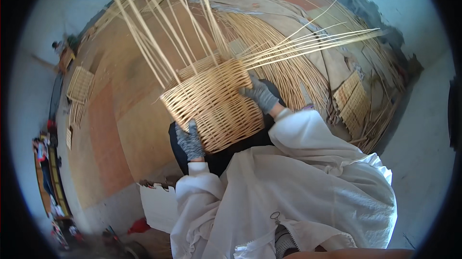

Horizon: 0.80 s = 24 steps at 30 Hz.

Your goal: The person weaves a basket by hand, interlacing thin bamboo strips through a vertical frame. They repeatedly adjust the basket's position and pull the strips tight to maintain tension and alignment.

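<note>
A tan wicker basket (211, 107) rests tilted on my lap, its woven side facing me. Long unwoven stakes rise from its far rim, and a bundle of them (308, 47) fans out to the right. My left hand (191, 141), in a grey knitted glove, grips the basket's lower left edge, with the thumb on the weave. On the right edge, my right hand (260, 95), gloved the same way, holds the side with fingers laid over the weave. Parts of the fingers of both hands are hidden behind the basket.
A large spread of loose wicker rods (284, 62) lies on the floor to the right. Woven panels (352, 102) lean near the right wall. Another woven piece (80, 85) stands at the far left. A white board (158, 206) lies beside my left arm. People are farther off.
</note>
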Each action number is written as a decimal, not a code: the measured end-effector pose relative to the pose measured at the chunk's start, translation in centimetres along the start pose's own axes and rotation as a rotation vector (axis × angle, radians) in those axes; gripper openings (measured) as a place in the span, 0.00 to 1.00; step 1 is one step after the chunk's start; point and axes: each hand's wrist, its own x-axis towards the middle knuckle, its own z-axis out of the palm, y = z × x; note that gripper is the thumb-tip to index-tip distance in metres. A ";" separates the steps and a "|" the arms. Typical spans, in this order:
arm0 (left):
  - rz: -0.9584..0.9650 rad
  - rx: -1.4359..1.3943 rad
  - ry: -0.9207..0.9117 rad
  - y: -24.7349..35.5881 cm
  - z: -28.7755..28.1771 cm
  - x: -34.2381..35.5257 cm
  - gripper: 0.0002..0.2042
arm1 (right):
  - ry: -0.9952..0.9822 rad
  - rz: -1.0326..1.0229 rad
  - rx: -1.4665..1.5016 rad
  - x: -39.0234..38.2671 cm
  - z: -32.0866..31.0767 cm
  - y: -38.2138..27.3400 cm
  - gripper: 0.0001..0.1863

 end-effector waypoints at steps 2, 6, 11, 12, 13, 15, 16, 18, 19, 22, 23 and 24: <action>0.018 0.262 0.023 2.1 0.1 -0.7 0.21 | 0.017 0.046 0.044 -0.2 0.2 -0.3 0.35; 0.030 0.012 -0.032 8.1 0.4 -4.1 0.24 | 0.005 0.038 0.307 -1.1 -0.6 -3.1 0.35; 0.640 0.363 -0.433 14.9 1.9 -5.8 0.31 | -0.169 0.100 0.442 -1.4 -6.6 -10.8 0.32; 0.806 0.412 -0.494 14.6 2.4 -5.9 0.33 | -0.143 0.110 0.400 -1.6 -7.9 -11.1 0.32; 0.880 0.384 -0.515 14.3 1.6 -4.6 0.33 | -0.120 0.116 0.374 -1.5 -8.2 -10.8 0.32; 0.780 0.152 -0.457 12.9 0.5 -0.3 0.33 | -0.079 0.119 0.308 -1.0 -8.0 -9.7 0.31; 0.604 -0.006 -0.382 12.4 -0.3 2.4 0.33 | -0.076 0.119 0.290 -0.5 -7.3 -8.9 0.31; 0.311 -0.277 -0.334 10.9 -0.2 6.8 0.33 | -0.040 0.131 0.247 -1.0 -6.9 -7.7 0.31; 0.243 -0.326 -0.319 10.8 0.3 5.8 0.33 | -0.062 0.156 0.250 -1.5 -7.3 -6.8 0.31; 0.175 -0.397 -0.320 9.6 -0.1 5.2 0.33 | -0.054 0.138 0.198 -0.7 -3.6 -6.9 0.30; 0.155 -0.434 -0.318 9.3 0.0 4.7 0.33 | -0.035 0.122 0.092 -0.5 -3.5 -5.9 0.30; 0.142 -0.464 -0.309 8.9 -0.2 3.9 0.33 | -0.025 0.087 0.030 -0.3 -3.1 -4.7 0.30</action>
